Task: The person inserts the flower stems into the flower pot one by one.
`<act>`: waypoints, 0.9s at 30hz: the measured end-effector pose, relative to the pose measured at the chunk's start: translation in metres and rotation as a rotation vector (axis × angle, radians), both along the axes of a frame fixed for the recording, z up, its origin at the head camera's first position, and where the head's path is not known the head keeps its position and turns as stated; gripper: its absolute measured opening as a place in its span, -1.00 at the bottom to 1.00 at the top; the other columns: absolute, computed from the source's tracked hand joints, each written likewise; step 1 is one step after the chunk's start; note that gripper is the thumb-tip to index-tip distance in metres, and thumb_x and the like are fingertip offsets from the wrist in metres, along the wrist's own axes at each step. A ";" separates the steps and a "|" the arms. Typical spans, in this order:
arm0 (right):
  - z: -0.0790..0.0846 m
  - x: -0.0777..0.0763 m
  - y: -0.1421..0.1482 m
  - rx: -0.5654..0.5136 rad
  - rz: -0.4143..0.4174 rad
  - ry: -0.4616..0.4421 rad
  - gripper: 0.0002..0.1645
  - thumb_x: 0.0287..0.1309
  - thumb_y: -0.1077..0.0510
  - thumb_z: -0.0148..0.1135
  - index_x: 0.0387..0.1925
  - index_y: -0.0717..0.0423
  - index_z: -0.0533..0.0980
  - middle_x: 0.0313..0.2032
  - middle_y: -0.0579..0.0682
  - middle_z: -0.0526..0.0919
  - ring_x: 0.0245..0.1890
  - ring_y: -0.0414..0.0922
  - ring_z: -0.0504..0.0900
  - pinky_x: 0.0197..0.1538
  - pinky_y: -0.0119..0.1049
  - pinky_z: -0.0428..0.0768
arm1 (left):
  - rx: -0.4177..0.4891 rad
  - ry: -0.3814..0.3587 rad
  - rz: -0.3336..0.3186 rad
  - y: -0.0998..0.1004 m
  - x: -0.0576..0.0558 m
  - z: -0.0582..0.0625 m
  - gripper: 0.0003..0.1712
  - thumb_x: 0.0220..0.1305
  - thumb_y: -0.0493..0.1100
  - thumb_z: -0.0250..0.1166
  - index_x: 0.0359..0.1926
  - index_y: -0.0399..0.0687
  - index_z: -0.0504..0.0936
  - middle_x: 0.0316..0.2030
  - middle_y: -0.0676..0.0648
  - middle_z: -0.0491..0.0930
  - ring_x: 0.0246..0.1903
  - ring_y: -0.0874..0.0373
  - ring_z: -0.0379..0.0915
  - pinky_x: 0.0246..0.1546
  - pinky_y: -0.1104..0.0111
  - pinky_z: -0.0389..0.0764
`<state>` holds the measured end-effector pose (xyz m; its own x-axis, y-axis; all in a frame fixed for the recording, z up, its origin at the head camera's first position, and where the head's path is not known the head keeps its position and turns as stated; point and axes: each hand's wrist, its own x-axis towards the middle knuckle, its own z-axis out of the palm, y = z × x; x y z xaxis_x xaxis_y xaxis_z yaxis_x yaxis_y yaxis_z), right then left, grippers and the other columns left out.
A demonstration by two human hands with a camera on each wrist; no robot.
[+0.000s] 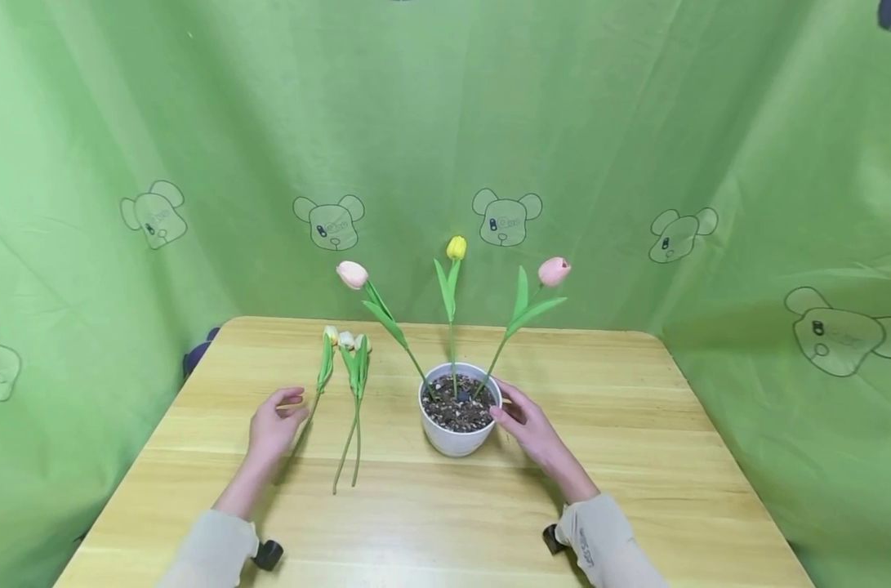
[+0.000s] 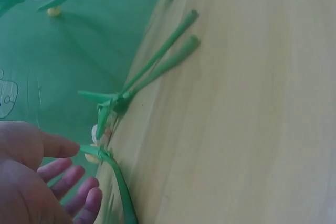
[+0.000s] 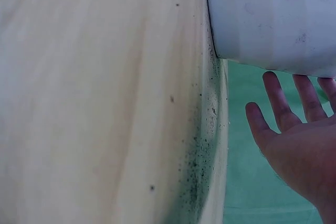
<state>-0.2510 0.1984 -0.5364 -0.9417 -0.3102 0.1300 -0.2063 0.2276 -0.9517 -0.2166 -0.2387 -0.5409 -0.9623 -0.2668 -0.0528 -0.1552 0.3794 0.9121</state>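
Note:
A white pot point(image 1: 456, 443) of dark soil point(image 1: 456, 415) holds three upright artificial tulips: a pale pink tulip point(image 1: 353, 275), a yellow tulip point(image 1: 456, 247) and a darker pink tulip point(image 1: 554, 271). My right hand point(image 1: 524, 420) rests against the pot's right side, thumb at the rim. Its fingers point(image 3: 278, 98) stretch along the wall in the right wrist view. To the left, my left hand point(image 1: 274, 426) hovers beside the stem of a lying tulip point(image 1: 326, 367), fingers loosely bent and holding nothing. Two more tulips point(image 1: 358, 371) lie with crossed stems between that hand and the pot.
All stands on a light wooden table point(image 1: 416, 523). A green curtain point(image 1: 416, 122) with mouse-like bear faces hangs round its back and sides. Dark specks point(image 3: 194, 174) of soil are scattered on the wood beside the pot.

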 end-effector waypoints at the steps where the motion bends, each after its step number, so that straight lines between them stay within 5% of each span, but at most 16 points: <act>1: 0.000 0.000 0.000 0.001 0.002 0.000 -0.31 0.46 0.20 0.21 0.53 0.17 0.27 0.43 0.37 0.36 0.31 0.38 0.50 0.18 -0.54 0.58 | -0.002 -0.012 0.003 -0.001 0.001 -0.001 -0.43 0.39 -0.31 0.29 0.39 -0.17 0.46 0.28 -0.30 0.53 0.23 -0.23 0.52 0.29 -0.07 0.60; 10: 0.001 -0.003 0.001 0.014 -0.007 0.009 -0.31 0.46 0.18 0.21 0.53 0.15 0.27 0.43 0.36 0.37 0.31 0.35 0.51 0.24 -0.42 0.61 | -0.092 -0.056 -0.073 -0.005 0.000 0.000 -0.35 0.27 -0.37 0.36 0.38 -0.25 0.44 0.22 -0.34 0.55 0.15 -0.23 0.51 0.23 -0.04 0.63; 16: 0.003 -0.002 -0.001 0.013 -0.004 0.000 -0.30 0.44 0.20 0.22 0.52 0.17 0.27 0.45 0.36 0.35 0.32 0.36 0.50 0.29 -0.28 0.63 | -0.173 -0.036 -0.106 -0.003 -0.002 -0.006 -0.34 0.17 -0.47 0.36 0.33 -0.24 0.50 0.13 -0.29 0.64 -0.05 -0.05 0.56 -0.03 0.24 0.68; 27: 0.002 0.000 0.000 0.018 -0.008 -0.006 -0.30 0.44 0.20 0.23 0.52 0.15 0.27 0.45 0.35 0.35 0.32 0.36 0.49 0.32 -0.16 0.63 | -0.124 -0.030 -0.097 -0.001 -0.001 -0.010 -0.37 0.13 -0.54 0.27 0.27 -0.25 0.56 0.10 -0.33 0.65 -0.10 -0.05 0.67 -0.05 0.22 0.78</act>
